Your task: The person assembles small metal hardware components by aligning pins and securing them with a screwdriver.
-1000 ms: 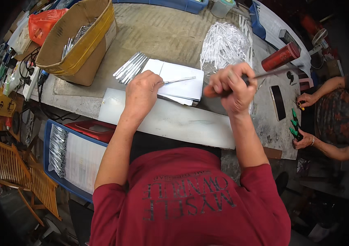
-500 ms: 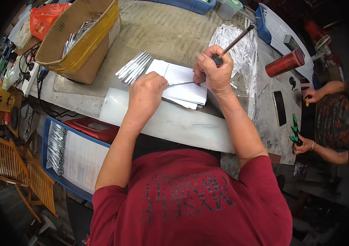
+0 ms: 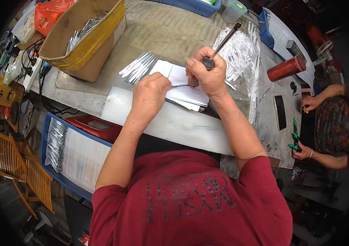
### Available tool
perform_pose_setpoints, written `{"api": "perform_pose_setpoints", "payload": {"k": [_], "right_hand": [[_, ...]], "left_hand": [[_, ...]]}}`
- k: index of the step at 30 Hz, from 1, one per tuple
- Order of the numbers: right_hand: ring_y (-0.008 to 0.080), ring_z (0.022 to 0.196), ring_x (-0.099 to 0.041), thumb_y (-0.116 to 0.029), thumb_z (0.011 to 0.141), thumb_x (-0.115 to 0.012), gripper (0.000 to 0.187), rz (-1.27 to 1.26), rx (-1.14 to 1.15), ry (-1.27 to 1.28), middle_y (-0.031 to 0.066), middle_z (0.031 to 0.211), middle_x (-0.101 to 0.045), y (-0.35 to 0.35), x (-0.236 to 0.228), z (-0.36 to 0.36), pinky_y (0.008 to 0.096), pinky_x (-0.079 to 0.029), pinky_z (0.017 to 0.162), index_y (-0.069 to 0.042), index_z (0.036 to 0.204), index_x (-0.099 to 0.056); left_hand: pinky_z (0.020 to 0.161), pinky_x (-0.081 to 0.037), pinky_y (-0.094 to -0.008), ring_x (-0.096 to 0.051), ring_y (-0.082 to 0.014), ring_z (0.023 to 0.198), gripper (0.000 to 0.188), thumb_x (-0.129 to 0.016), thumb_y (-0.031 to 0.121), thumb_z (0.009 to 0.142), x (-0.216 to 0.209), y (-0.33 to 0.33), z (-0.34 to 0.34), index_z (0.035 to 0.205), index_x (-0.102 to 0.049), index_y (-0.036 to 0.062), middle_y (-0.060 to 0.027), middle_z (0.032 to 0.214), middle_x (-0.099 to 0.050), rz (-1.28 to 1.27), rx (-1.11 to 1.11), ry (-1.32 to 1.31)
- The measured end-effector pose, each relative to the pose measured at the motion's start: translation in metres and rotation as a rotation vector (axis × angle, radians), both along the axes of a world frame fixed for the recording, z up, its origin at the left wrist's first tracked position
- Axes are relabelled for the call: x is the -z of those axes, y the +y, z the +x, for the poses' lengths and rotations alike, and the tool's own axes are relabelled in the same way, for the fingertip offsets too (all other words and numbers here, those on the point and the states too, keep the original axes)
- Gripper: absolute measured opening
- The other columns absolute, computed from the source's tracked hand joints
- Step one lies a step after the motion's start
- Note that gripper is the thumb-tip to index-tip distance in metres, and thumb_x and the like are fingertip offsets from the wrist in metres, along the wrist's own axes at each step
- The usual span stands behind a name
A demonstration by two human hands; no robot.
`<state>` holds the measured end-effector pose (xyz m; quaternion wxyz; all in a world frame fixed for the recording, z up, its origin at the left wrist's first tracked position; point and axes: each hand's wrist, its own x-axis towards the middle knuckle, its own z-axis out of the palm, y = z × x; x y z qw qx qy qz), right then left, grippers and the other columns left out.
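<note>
My left hand [image 3: 150,94] is closed on one end of a thin silver rod [image 3: 178,85], which lies level over a stack of white paper [image 3: 188,98]. At the rod's other end is my right hand [image 3: 208,74], fingers curled. This hand grips a dark tool with a round black knob [image 3: 208,62] and a long slim shaft [image 3: 226,39] slanting up to the right. My right fingers hide where tool and rod come together. Several loose silver rods [image 3: 137,67] lie fanned out just beyond my left hand.
A cardboard box [image 3: 96,55] of metal rods stands at far left. White slim pieces [image 3: 238,53] are heaped beyond my right hand. A red tumbler [image 3: 286,68] and a phone [image 3: 279,112] lie to the right, near a co-worker's hands [image 3: 304,151]. A blue tray [image 3: 80,158] sits lower left.
My right hand has come a little left toward my left hand, with the dark tool. Less of the rod shows between my hands. The whole view has shifted slightly.
</note>
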<state>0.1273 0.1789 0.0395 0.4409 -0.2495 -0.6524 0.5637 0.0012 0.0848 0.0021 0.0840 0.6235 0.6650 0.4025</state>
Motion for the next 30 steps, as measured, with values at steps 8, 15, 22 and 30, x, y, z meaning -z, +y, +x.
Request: {"api": "perform_pose_setpoints", "payload": {"k": [8, 15, 22, 30], "right_hand": [[0.0072, 0.043, -0.046, 0.002, 0.073, -0.056, 0.013, 0.082, -0.055, 0.358, 0.0033, 0.054, -0.049, -0.017, -0.036, -0.001, 0.0199, -0.035, 0.037, -0.004, 0.069, -0.045], [0.0031, 0.045, -0.044, -0.003, 0.072, -0.061, 0.016, 0.064, -0.009, 0.009, -0.0028, 0.05, -0.046, -0.002, 0.013, -0.005, 0.0192, -0.034, 0.038, -0.005, 0.068, -0.046], [0.0037, 0.043, -0.044, -0.004, 0.073, -0.061, 0.016, 0.023, -0.046, 0.011, -0.0015, 0.05, -0.048, -0.008, -0.001, -0.007, 0.0188, -0.032, 0.036, -0.006, 0.067, -0.046], [0.0088, 0.046, -0.045, 0.001, 0.073, -0.054, 0.013, 0.23, -0.194, 0.262, 0.0033, 0.055, -0.047, -0.026, -0.06, -0.018, 0.022, -0.035, 0.038, -0.004, 0.069, -0.043]], "left_hand": [[0.06, -0.044, -0.0324, -0.056, -0.0238, 0.066, 0.005, -0.063, 0.003, 0.066, 0.004, -0.001, -0.003, 0.069, -0.06, 0.0009, -0.0084, 0.068, -0.057, 0.009, -0.006, -0.01], [0.064, -0.044, -0.0343, -0.056, -0.0253, 0.069, 0.005, -0.062, 0.005, 0.068, 0.002, -0.004, -0.004, 0.071, -0.063, 0.0026, -0.0093, 0.071, -0.057, -0.01, 0.007, -0.081], [0.062, -0.044, -0.0318, -0.057, -0.0243, 0.067, 0.007, -0.061, 0.002, 0.069, 0.004, -0.004, -0.005, 0.075, -0.062, -0.0001, -0.0095, 0.071, -0.057, 0.035, 0.023, -0.08], [0.064, -0.045, -0.0346, -0.056, -0.0265, 0.071, 0.005, -0.061, 0.005, 0.068, 0.004, -0.006, -0.005, 0.071, -0.062, 0.0016, -0.0104, 0.071, -0.056, 0.008, -0.005, -0.12]]}}
